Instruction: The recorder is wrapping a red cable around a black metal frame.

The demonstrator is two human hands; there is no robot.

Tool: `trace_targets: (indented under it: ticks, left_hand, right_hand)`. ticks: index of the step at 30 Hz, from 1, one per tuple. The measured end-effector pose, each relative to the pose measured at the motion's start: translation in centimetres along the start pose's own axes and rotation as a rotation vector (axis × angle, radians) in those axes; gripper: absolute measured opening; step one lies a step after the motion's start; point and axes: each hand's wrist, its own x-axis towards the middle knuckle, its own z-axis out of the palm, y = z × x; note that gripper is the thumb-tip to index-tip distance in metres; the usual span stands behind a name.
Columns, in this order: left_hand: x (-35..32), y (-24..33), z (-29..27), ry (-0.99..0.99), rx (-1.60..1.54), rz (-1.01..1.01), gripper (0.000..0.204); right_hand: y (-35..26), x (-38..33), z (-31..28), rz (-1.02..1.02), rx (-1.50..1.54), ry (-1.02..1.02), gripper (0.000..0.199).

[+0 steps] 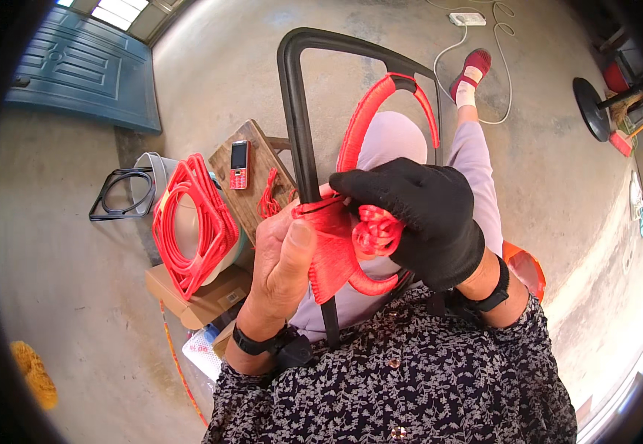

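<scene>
A black frame (300, 126) with rounded corners stands up from my lap. Beside its left bar is a curved ring (356, 122) wound tightly in red cord, with a short black stretch bare at the top. Red cord weaving (329, 255) spreads between the bar and the ring. My bare left hand (273, 259) grips this weaving at the bar, thumb in front. My right hand (429, 218), in a black glove, is closed around a knotted bundle of red cord (377, 231). Its fingertips press near the bar, and what they pinch there is hidden.
To the left, a wooden stool (255, 159) carries a red mobile phone (239, 166) and loose red cord (269, 194). Red-wound frames (192, 222) lean on a bucket above a cardboard box (188, 296). A power strip (468, 18) with a white cable lies on the floor ahead.
</scene>
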Motion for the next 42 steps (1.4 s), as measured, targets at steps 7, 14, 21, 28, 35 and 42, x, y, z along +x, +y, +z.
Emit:
trace_targets:
  ticks: [7,14,21,28,35,42]
  left_hand:
    - [-0.2,-0.9,-1.2,-0.118,0.083,0.071,0.055]
    - [0.1,0.2,-0.1,-0.153,-0.146,-0.013,0.051]
    - [0.2,-0.8,0.3,-0.157,-0.094,0.09,0.048]
    - [0.3,-0.5,0.4,-0.098,0.018,0.129,0.044]
    - [0.4,-0.6,0.5,-0.112,0.005,0.115,0.046]
    - [0.6,-0.7,1.0,-0.159,-0.099,0.083,0.046]
  right_hand:
    - [-1.4,0.8,-1.3,-0.133,-0.227,-0.07,0.032]
    - [-0.2,0.2,-1.5,0.032,-0.169,0.096,0.031]
    - [-0.9,0.3,-1.8,0.01,-0.001,-0.083,0.037]
    - [-1.5,0.6,-1.5,-0.106,-0.255,-0.119,0.033]
    - [-1.8,0.1,-1.0,-0.001,-0.261,-0.047,0.033]
    - [-2.1,0.1,-1.5,0.116,-0.229,-0.083,0.025]
